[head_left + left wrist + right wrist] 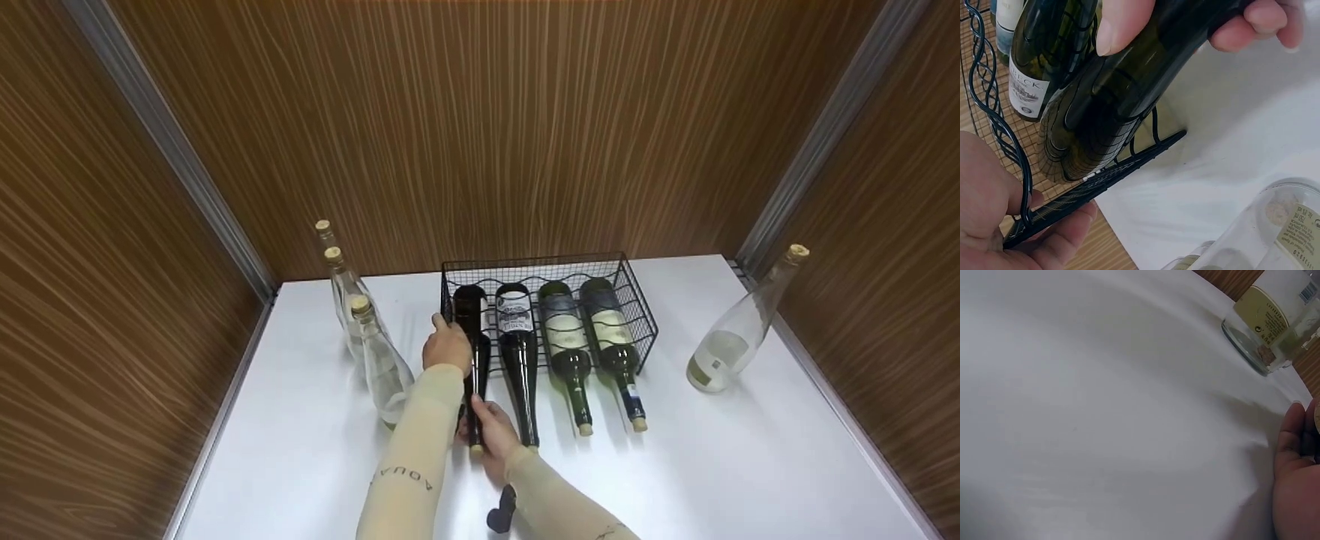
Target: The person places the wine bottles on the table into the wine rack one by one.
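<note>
A black wire basket [645, 322] holds a row of corked wine bottles lying with their necks toward me. My left hand [448, 349] grips the basket's left side, its thumb and fingers around the wire in the left wrist view. The leftmost dark wine bottle [470, 304] lies beside that hand, its base inside the basket. Around its neck curl the fingers of my right hand [496, 433]; in the right wrist view only part of this hand [1297, 495] shows at the right edge. Next to it lies another dark bottle [517, 352] with a white label.
Two green bottles [566, 337] fill the basket's right half. Several clear corked bottles [382, 367] stand on the left of the white table [300, 465], close to my left forearm. Another clear bottle [724, 352] stands at the right. Wood-grain panels [510, 135] enclose the table.
</note>
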`<state>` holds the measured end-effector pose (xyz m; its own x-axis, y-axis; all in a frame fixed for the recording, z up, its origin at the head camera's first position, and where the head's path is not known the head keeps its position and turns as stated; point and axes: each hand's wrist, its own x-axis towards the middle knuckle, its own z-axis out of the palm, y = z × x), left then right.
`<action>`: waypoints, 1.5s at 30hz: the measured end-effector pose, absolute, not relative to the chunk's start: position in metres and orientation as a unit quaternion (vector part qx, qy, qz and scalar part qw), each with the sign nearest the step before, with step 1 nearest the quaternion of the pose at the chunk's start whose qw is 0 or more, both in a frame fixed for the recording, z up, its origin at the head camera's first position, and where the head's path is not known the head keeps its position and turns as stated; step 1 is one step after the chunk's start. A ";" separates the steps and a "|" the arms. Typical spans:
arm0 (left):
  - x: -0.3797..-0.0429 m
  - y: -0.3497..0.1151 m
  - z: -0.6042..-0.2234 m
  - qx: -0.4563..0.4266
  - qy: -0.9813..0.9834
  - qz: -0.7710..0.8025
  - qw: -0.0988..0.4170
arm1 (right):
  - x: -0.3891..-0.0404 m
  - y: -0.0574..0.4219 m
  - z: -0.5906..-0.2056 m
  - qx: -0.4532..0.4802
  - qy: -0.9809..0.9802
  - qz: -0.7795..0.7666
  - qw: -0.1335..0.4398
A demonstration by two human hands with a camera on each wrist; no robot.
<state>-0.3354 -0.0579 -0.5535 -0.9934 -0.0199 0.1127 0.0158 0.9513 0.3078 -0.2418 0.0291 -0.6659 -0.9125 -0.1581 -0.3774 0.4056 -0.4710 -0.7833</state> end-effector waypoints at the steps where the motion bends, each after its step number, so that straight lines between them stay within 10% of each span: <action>1: -0.335 -0.058 -0.553 0.003 -0.986 -0.156 0.057 | -0.242 0.029 -0.666 0.130 0.485 -0.849 0.163; 45: -0.333 -0.057 -0.551 0.011 -0.986 -0.154 0.058 | -0.237 0.029 -0.660 0.122 0.491 -0.847 0.163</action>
<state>-0.3326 -0.0566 -0.5514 -0.9931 -0.0389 0.1102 -0.0034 0.9523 0.3051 -0.2368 0.0293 -0.6601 -0.9175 -0.1561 -0.3658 0.3950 -0.4651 -0.7922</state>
